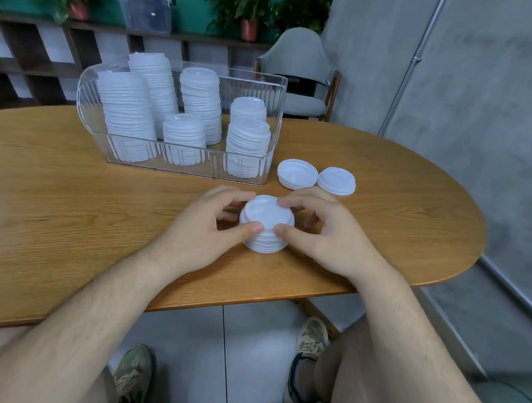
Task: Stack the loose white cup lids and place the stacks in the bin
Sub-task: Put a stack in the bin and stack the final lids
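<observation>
Both hands, left hand (207, 229) & right hand (321, 232), fingers curled round small lid stack (266, 229) on table (72, 222), squaring it up prob. Bin (180, 163) behind w/ stacks; 2 loose lids (316, 179) beside it.

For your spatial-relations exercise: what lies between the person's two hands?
In the head view, a short stack of white lids stands between the left hand and right hand, both gripping it.

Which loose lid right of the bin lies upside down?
The left lid, beside the bin: its hollow underside faces up; the right lid shows its raised top.
</observation>
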The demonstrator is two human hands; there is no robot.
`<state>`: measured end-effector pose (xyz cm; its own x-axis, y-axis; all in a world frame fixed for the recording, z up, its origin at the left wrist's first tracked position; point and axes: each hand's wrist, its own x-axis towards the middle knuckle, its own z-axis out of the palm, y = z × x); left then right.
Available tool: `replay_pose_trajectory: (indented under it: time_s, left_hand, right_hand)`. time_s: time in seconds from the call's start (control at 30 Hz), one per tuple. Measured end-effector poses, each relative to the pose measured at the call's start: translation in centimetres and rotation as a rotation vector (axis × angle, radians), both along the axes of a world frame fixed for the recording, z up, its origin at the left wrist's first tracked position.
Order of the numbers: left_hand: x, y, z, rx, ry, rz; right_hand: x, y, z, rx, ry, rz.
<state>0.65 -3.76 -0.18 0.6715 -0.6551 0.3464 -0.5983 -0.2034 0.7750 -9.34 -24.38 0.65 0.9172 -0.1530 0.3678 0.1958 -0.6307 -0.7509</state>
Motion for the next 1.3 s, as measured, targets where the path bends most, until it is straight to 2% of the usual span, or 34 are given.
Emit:
replay_pose_trajectory:
  time_s: [0.23, 0.4, 0.5, 0.63, 0.83, 0.97, 1.13, 1.3]
  left_hand:
    - [-0.9, -1.0, -0.5, -0.033, 0.036, -0.063]
    - [-1.1, -2.7, -0.4, -0.025, 0.037, -0.053]
    - [-0.4, -4.2, 0.9, -0.048, 0.128, 0.044]
    - [0.8, -7.1, 2.6, 0.077, 0.203, 0.078]
    - [3.2, -9.3, 1.7, 0.084, 0.376, 0.042]
    - [5.1, -9.9, 0.8, 0.071, 0.513, 0.079]
    - [4.0, -8.5, 0.7, 0.004, 0.462, 0.021]
    - [2.7, -7.8, 1.6, -0.037, 0.381, 0.063]
  right_hand:
    - [-1.5, -1.3, 1.1, -0.018, 0.09, 0.021]
    - [-2.3, -2.6, 1.4, 0.036, 0.063, 0.016]
    - [-1.1, -3.6, 1.4, 0.103, -0.04, -0.137]
    - [2.3, -4.9, 0.9, -0.031, -0.026, -0.362]
    - [4.1, -5.6, 0.1, -0.02, 0.157, -0.364]
    - [4.2, -5.5, -0.1, -0.045, 0.188, -0.341]
    - [4.1, -5.4, -0.1, -0.064, 0.105, -0.356]
    - [3.4, -5.2, -0.3, -0.069, 0.028, -0.384]
